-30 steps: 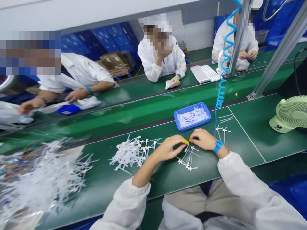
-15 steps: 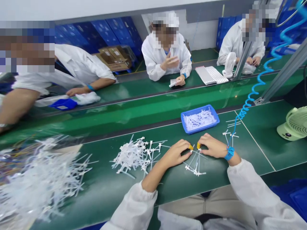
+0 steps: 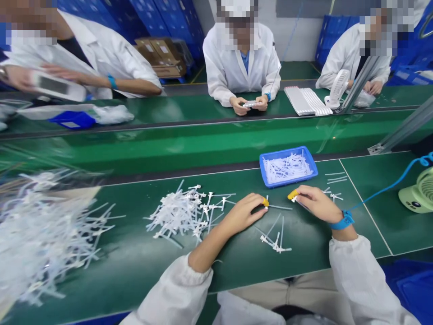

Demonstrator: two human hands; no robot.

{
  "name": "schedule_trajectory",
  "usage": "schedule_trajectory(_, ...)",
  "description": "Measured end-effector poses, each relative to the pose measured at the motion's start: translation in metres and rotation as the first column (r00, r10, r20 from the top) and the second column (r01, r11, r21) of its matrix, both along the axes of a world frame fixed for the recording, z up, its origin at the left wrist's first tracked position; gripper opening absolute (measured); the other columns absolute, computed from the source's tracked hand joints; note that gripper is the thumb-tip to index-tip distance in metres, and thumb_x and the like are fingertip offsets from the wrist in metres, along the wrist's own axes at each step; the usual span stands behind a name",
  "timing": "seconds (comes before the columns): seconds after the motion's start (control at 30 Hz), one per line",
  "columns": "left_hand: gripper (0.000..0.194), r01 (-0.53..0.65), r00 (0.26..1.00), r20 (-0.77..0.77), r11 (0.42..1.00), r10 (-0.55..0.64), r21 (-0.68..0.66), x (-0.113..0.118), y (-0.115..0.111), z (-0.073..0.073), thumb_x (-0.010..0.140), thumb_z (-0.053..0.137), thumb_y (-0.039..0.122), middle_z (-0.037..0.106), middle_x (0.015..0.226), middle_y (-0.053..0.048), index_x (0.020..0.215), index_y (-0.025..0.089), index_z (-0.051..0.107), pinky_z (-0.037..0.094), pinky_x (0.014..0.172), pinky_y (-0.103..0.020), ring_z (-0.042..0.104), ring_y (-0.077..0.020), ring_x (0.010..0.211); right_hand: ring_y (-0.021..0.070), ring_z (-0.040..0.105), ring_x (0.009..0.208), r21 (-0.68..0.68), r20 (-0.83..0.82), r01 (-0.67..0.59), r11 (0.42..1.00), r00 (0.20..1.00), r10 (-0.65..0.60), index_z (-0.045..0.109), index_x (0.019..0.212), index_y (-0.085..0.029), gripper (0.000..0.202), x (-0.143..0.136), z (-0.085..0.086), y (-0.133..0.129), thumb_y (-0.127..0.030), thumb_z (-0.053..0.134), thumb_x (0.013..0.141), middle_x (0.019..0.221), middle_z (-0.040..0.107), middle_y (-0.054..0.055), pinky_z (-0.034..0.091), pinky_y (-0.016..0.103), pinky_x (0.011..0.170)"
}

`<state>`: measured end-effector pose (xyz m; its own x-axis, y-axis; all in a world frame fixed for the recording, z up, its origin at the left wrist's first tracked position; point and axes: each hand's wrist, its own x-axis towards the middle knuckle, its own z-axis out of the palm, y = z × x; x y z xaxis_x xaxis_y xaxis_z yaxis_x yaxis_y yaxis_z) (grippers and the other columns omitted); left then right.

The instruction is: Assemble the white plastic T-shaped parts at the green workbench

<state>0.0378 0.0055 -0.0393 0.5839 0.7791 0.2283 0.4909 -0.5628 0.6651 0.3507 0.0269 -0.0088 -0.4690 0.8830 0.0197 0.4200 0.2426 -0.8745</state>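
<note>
My left hand (image 3: pixel 246 212), with a yellow finger cot, pinches a small white connector with a thin clear tube (image 3: pixel 280 207) that points right. My right hand (image 3: pixel 314 203), also with a yellow cot and a blue wrist strap (image 3: pixel 342 220), is closed on a small white connector (image 3: pixel 294 199) at its fingertips. The hands are apart. Below and between them a few tubes with white connectors (image 3: pixel 276 246) lie on the green table. A loose pile of such tubes (image 3: pixel 177 210) is left of my left hand. Behind the hands, a blue tray (image 3: pixel 288 183) holds many short tubes.
A larger tube heap (image 3: pixel 50 243) covers the far left. Loose tubes (image 3: pixel 336 179) lie right of the tray, near a green fan (image 3: pixel 414 196) with a blue cord (image 3: pixel 392 185). Across the belt (image 3: pixel 162 146) sit three people in white coats, a white fan (image 3: pixel 338 90) and striped sheets (image 3: pixel 307 101).
My right hand has moved right, away from my left hand. The coiled blue cord has swung right. The person at left now holds a white device, and the middle person's hands have come together.
</note>
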Motion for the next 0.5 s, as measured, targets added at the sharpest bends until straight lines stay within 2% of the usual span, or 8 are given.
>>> schedule_trajectory(0.1, 0.014, 0.013, 0.999, -0.03, 1.0, -0.012, 0.024, 0.002, 0.0, -0.001, 0.111, 0.06, 0.032, 0.075, 0.109, -0.007, 0.111, 0.021, 0.069, 0.053, 0.098, -0.035, 0.067, -0.0228, 0.105, 0.0206, 0.071, 0.097, 0.069, 0.113, -0.032, 0.997, 0.993, 0.024, 0.081, 0.101, -0.023, 0.026, 0.002, -0.002, 0.002, -0.015, 0.057, 0.099, 0.102, 0.077, 0.004, 0.052, 0.033, 0.091)
schedule_trajectory(0.2, 0.019, 0.045, 0.998, -0.046, 0.997, -0.042, 0.063, 0.007, 0.0, -0.003, 0.112, 0.06, 0.036, 0.077, 0.107, -0.006, 0.114, 0.021, 0.072, 0.052, 0.097, -0.036, 0.067, -0.0228, 0.103, 0.0198, 0.071, 0.097, 0.122, 0.157, -0.073, 0.99, 0.986, 0.053, 0.081, 0.1, -0.023, 0.032, -0.005, -0.008, 0.002, -0.005, 0.055, 0.096, 0.101, 0.076, 0.004, 0.052, 0.031, 0.093)
schedule_trajectory(0.33, 0.024, 0.107, 0.993, -0.059, 0.99, -0.101, 0.093, 0.019, 0.0, -0.005, 0.113, 0.058, 0.039, 0.079, 0.105, -0.006, 0.117, 0.023, 0.075, 0.052, 0.097, -0.036, 0.066, -0.0228, 0.104, 0.0204, 0.07, 0.095, 0.17, 0.224, -0.112, 0.979, 0.972, 0.073, 0.08, 0.101, -0.02, 0.029, -0.017, -0.016, 0.002, -0.001, 0.058, 0.095, 0.097, 0.074, 0.005, 0.052, 0.031, 0.091)
schedule_trajectory(0.4, 0.025, 0.124, 0.991, -0.07, 0.986, -0.117, 0.108, 0.025, -0.001, -0.006, 0.113, 0.058, 0.04, 0.079, 0.107, -0.006, 0.118, 0.024, 0.076, 0.051, 0.098, -0.037, 0.064, -0.0233, 0.107, 0.0202, 0.069, 0.093, 0.195, 0.235, -0.108, 0.975, 0.97, 0.061, 0.079, 0.105, -0.02, 0.029, -0.019, -0.019, 0.002, -0.001, 0.059, 0.095, 0.096, 0.073, 0.005, 0.053, 0.032, 0.091)
schedule_trajectory(0.5, 0.025, 0.129, 0.989, -0.083, 0.984, -0.119, 0.121, 0.031, 0.001, -0.009, 0.113, 0.059, 0.041, 0.077, 0.111, -0.007, 0.117, 0.024, 0.077, 0.05, 0.102, -0.038, 0.062, -0.024, 0.11, 0.0197, 0.069, 0.096, 0.239, 0.198, -0.079, 0.968, 0.98, 0.031, 0.077, 0.119, -0.021, 0.035, -0.018, -0.024, 0.002, 0.0, 0.062, 0.095, 0.105, 0.072, 0.006, 0.054, 0.032, 0.092)
